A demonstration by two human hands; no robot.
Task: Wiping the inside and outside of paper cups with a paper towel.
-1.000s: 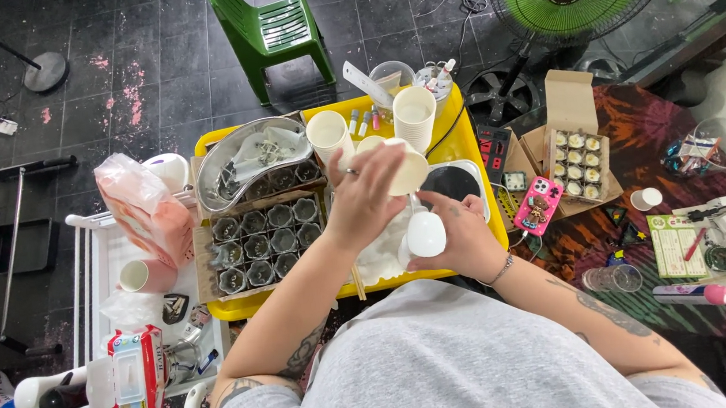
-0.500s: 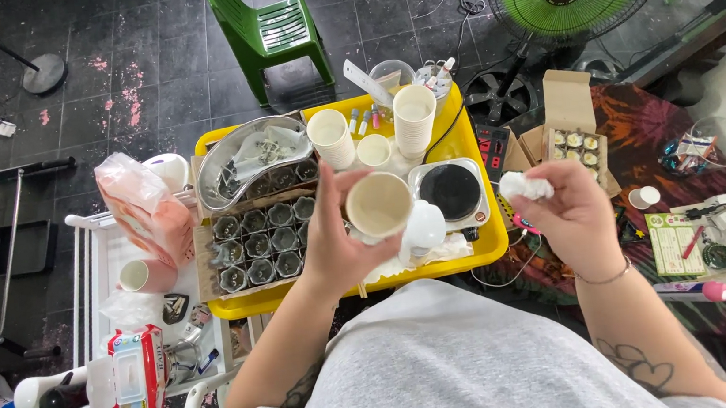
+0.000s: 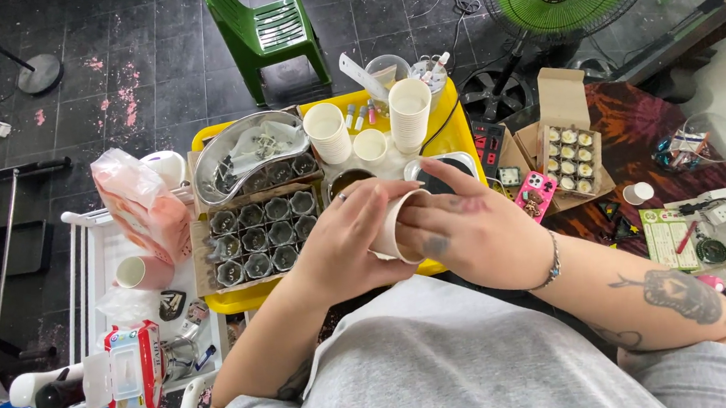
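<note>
Since half a second ago your right hand [image 3: 472, 229] has swung back from over the box of small jars on the right and now meets your left hand [image 3: 349, 241] over the near edge of the yellow tray [image 3: 453, 124]. Between them sits the paper cup [image 3: 390, 226], tipped on its side, so its long axis runs roughly left to right, the open mouth turned toward your right hand. Your left hand wraps around the cup's body, fingers curled over the top; your right hand presses its fingers at the rim, though you can't tell from here whether they reach inside or hold anything. Both hands touch the cup, the left carrying it. Just beyond your hands lie the dark round dish [image 3: 445, 178] and the stacks of paper cups [image 3: 412, 110]; the grid of small pots [image 3: 264, 236] sits to your left.
</note>
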